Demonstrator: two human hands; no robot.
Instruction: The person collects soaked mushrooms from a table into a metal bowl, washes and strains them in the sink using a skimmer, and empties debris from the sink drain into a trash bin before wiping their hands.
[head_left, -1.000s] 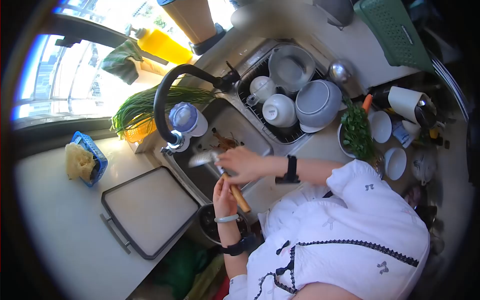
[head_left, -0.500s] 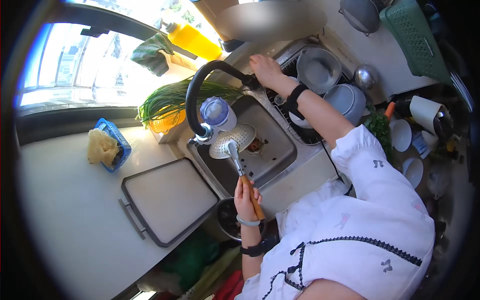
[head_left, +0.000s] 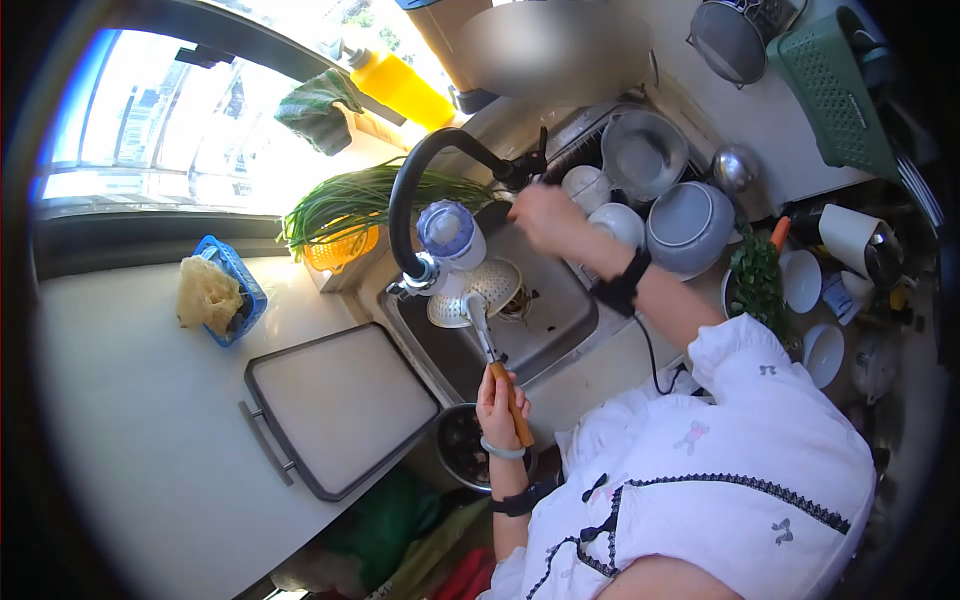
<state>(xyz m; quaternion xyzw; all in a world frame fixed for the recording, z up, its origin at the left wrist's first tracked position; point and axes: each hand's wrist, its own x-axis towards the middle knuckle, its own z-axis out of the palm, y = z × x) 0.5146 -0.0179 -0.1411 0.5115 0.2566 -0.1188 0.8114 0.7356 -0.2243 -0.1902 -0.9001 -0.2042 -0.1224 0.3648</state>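
My left hand (head_left: 497, 408) is wrapped round the wooden handle of a perforated skimmer ladle (head_left: 497, 283). The ladle's metal bowl sits under the faucet (head_left: 400, 205), which has a white and blue filter (head_left: 450, 235) on its spout. My right hand (head_left: 552, 225) hangs over the sink's (head_left: 560, 305) far right edge, apart from the black faucet lever (head_left: 530, 165). Its fingers are blurred and partly turned from view. Dark scraps lie in the sink near the drain, which the ladle partly hides.
A cutting board (head_left: 345, 405) lies left of the sink; a metal pot (head_left: 460, 450) stands below. Green stalks (head_left: 350, 205) rest over a yellow basket (head_left: 345, 250). Bowls and a grey pan (head_left: 690, 230) crowd the right side. A blue basket (head_left: 240, 290) with a loofah (head_left: 205, 295) sits left.
My right hand has left the faucet lever and come down and toward me, over the sink edge. My left hand keeps hold of the skimmer ladle under the faucet. The view has shifted slightly.
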